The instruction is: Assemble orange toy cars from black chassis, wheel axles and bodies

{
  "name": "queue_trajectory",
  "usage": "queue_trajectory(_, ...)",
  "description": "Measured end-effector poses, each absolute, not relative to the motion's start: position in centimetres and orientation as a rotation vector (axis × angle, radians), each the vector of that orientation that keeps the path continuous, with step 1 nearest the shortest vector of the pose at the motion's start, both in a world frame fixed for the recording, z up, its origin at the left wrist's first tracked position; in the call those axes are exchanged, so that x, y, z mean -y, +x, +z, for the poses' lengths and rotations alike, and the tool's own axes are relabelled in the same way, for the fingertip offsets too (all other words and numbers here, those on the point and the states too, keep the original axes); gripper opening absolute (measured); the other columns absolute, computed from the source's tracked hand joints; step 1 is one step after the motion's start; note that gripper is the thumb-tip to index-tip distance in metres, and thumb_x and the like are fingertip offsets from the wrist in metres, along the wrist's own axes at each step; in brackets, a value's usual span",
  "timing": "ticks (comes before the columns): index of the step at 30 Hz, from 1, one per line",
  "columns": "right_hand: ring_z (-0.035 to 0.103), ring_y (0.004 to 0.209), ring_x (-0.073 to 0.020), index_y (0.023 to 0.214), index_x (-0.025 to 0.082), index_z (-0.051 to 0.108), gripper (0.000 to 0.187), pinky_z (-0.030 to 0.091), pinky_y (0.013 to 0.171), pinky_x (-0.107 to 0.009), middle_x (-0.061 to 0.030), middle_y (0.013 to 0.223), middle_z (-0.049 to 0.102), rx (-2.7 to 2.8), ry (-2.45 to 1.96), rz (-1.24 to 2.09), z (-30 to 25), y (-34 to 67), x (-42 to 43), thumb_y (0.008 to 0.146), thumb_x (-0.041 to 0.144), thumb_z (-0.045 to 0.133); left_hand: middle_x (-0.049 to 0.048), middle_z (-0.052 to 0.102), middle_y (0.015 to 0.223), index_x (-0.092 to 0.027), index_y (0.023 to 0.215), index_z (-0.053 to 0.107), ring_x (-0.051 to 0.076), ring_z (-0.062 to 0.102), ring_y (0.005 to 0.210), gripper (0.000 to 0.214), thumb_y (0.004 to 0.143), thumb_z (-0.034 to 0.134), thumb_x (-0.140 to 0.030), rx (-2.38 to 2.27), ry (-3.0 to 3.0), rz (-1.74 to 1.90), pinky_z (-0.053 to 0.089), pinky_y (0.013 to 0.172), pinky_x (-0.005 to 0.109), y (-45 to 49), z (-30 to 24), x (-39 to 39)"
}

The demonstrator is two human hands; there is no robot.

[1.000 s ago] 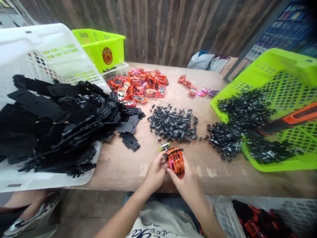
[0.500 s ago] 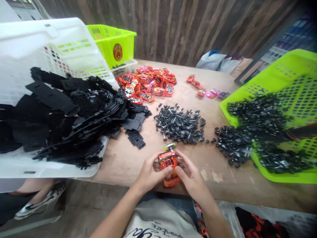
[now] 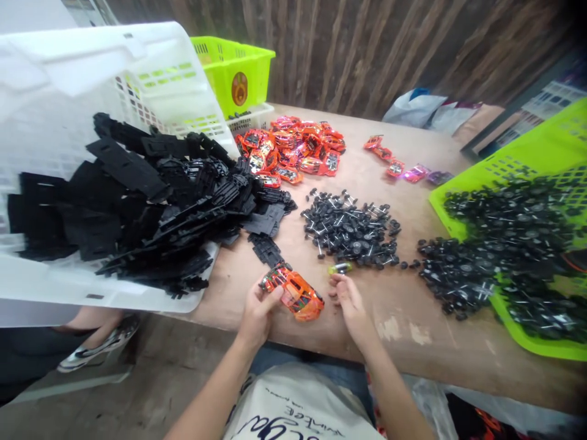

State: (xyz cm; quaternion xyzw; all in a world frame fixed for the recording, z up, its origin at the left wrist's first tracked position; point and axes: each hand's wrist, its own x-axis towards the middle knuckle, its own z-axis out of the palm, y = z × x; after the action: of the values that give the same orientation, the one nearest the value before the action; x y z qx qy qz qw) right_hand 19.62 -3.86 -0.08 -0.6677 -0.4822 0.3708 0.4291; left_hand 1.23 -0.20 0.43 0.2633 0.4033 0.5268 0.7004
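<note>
My left hand (image 3: 259, 308) grips an orange toy car body (image 3: 294, 293) near the front edge of the wooden table (image 3: 413, 330). My right hand (image 3: 349, 299) is off the car, just to its right, fingers loosely spread beside a small yellow-green piece (image 3: 340, 267) lying on the table. Just beyond lies a pile of black wheel axles (image 3: 351, 229). A heap of black chassis plates (image 3: 151, 201) spills from a tipped white basket (image 3: 68, 85) on the left.
Orange car bodies (image 3: 293, 150) are heaped at the back, with a few loose cars (image 3: 403, 168) to their right. A lime-green basket (image 3: 518, 183) holds more wheel axles on the right. Another green basket (image 3: 236, 73) stands at the back left. Someone's shoe (image 3: 96, 345) shows under the table.
My right hand has let go of the orange car and moved right toward the yellow-green piece. My left hand now holds the car alone, turned sideways. The camera view has shifted left.
</note>
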Motion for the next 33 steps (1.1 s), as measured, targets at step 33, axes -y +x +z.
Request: queue_trajectory(33,0.061,0.082,-0.0237,0.090,0.017,0.066,0.017,0.041,0.082,-0.038,-0.0091,0.087,0.070,1.575,-1.666,0.797,1.5,17.7,4.9,0.082,0.028,0.056,0.0068,0.063,0.096,-0.016,0.102,0.058,0.020,0.060,0.088,0.044,0.067,0.074,-0.038,-0.964,1.373,0.802,0.047,0.073,0.027,0.3,0.4,-0.6)
